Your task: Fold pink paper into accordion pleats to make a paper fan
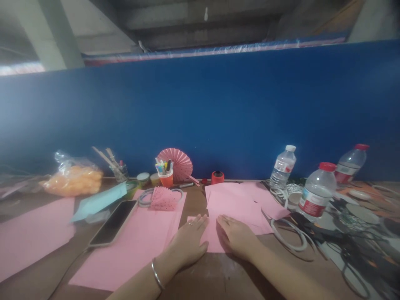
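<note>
My left hand (192, 241) lies flat on the left part of a small pink paper sheet (214, 239), fingers stretched forward and a ring on one of them. A silver bangle circles that wrist. On the same sheet's right part rests my right hand (237, 237), palm down, its fingers extended and slightly bent. Behind the hands, more pink sheets (231, 200) overlap. A larger pink sheet (131, 258) is beside my left hand, with a phone (114, 223) partly over its edge. A pleated pink paper piece (163, 198) sits at its far end.
A pink paper fan (179, 160) leans behind an orange cup of pens (166, 179). At left are a bag of orange puffs (76, 179) and a turquoise packet (101, 200). Water bottles (318, 191), cables (292, 237) and clutter crowd the right. A blue partition (200, 108) closes the back.
</note>
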Tool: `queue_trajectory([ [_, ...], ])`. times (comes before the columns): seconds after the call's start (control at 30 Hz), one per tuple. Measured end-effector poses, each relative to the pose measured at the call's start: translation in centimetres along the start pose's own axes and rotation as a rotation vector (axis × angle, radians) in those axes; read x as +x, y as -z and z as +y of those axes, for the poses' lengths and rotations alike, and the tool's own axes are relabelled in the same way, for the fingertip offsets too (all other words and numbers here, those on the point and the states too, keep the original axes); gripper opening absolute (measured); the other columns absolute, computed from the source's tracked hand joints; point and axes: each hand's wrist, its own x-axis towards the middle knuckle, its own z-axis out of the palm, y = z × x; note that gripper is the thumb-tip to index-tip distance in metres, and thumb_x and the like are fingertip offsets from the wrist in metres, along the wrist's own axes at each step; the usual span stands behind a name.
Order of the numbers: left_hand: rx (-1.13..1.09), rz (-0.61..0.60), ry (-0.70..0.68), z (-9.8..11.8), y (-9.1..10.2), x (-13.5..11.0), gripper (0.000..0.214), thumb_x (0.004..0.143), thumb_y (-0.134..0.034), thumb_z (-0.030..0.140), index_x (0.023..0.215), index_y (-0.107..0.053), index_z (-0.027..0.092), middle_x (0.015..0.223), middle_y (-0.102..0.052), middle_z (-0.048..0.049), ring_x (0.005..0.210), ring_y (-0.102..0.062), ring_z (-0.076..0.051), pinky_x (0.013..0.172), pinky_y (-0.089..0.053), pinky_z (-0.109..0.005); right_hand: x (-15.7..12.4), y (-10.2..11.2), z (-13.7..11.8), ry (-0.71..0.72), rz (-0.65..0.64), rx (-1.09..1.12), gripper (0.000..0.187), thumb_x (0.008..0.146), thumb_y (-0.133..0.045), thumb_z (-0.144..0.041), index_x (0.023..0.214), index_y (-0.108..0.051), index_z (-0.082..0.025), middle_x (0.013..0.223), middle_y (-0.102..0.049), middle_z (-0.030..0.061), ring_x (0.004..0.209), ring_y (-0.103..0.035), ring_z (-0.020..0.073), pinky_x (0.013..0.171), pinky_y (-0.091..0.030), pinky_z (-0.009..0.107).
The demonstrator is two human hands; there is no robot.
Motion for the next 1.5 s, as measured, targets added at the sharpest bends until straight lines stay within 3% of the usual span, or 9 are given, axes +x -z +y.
queue_trajectory([
  [0.17,0.002,-0.004,0.013,-0.4,0.2,-0.6,0.062,0.081,-0.039,0.042,0.137,-0.018,0.024,0.144,-0.018,-0.0052,0.131,-0.016,-0.023,0.106,-0.016,-0.042,-2.1,1.8,2.0,-0.061,-0.080,-0.013,0.048,0.080,-0.043,-0.032,0.123,-0.047,-0.013,0.126,-0.049,0.0115,0.115,-0.045,0.0227,0.099,-0.032,0.038],
  [0.3,0.020,0.011,0.113,-0.7,0.1,-1.3,0.064,0.079,-0.037,0.055,0.135,-0.023,0.027,0.145,-0.013,-0.0078,0.131,-0.015,-0.028,0.104,-0.020,-0.045,-2.8,1.5,2.6,-0.111,-0.034,-0.069,0.046,0.080,-0.042,-0.031,0.121,-0.049,-0.009,0.123,-0.051,0.0140,0.113,-0.047,0.0244,0.098,-0.033,0.040],
  [0.5,0.096,0.035,0.257,-0.1,-0.1,-1.4,0.086,0.072,-0.039,0.062,0.135,-0.023,0.006,0.141,-0.021,-0.0190,0.130,-0.017,-0.031,0.105,-0.017,-0.044,-2.8,0.7,2.2,-0.194,0.069,-0.196,0.039,0.079,-0.043,-0.024,0.111,-0.055,-0.005,0.110,-0.059,0.0180,0.102,-0.053,0.0259,0.095,-0.033,0.041],
  [0.63,0.098,0.065,0.255,0.0,0.1,-1.3,0.084,0.069,-0.043,0.063,0.133,-0.030,0.009,0.138,-0.027,-0.0191,0.128,-0.021,-0.034,0.104,-0.017,-0.048,-2.8,1.3,1.7,-0.221,0.090,-0.255,0.028,0.079,-0.043,-0.024,0.093,-0.061,-0.008,0.089,-0.065,0.0157,0.087,-0.058,0.0256,0.085,-0.039,0.040],
  [0.73,0.051,0.078,0.166,0.0,0.7,-1.4,0.077,0.069,-0.047,0.061,0.132,-0.032,0.018,0.140,-0.026,-0.0140,0.130,-0.016,-0.033,0.103,-0.015,-0.050,-3.2,1.7,1.6,-0.172,0.150,-0.238,0.029,0.081,-0.042,-0.024,0.096,-0.061,-0.009,0.096,-0.064,0.0154,0.093,-0.056,0.0266,0.086,-0.039,0.042],
  [0.9,-0.033,-0.026,-0.168,0.2,1.7,-1.8,0.071,0.072,-0.049,0.058,0.133,-0.028,0.028,0.143,-0.020,-0.0063,0.132,-0.011,-0.027,0.105,-0.009,-0.050,-3.9,2.5,1.6,0.011,0.160,-0.028,0.032,0.083,-0.041,-0.024,0.110,-0.056,-0.017,0.111,-0.060,0.0085,0.103,-0.053,0.0208,0.093,-0.037,0.038],
  [1.07,-0.047,-0.020,-0.157,0.3,1.8,-1.8,0.063,0.075,-0.049,0.052,0.131,-0.032,0.028,0.141,-0.027,-0.0061,0.130,-0.019,-0.026,0.105,-0.015,-0.048,-4.0,4.0,1.1,0.145,-0.009,0.132,0.041,0.078,-0.051,-0.037,0.114,-0.054,-0.019,0.116,-0.057,0.0086,0.107,-0.050,0.0215,0.094,-0.036,0.036],
  [1.2,-0.051,-0.017,-0.149,0.1,1.8,-1.5,0.052,0.077,-0.050,0.042,0.126,-0.041,0.025,0.136,-0.037,-0.0048,0.125,-0.030,-0.024,0.103,-0.023,-0.041,-3.9,4.6,0.7,0.183,-0.046,0.183,0.045,0.077,-0.051,-0.045,0.113,-0.055,-0.019,0.113,-0.059,0.0093,0.104,-0.051,0.0209,0.092,-0.037,0.034],
  [1.5,-0.031,0.016,-0.172,0.2,2.0,-1.5,0.046,0.077,-0.049,0.038,0.121,-0.046,0.025,0.131,-0.044,-0.0028,0.120,-0.037,-0.021,0.101,-0.028,-0.036,-3.7,4.4,0.0,0.178,-0.032,0.185,0.023,0.083,-0.046,-0.028,0.099,-0.059,-0.019,0.101,-0.062,0.0062,0.094,-0.053,0.0175,0.084,-0.040,0.030],
])
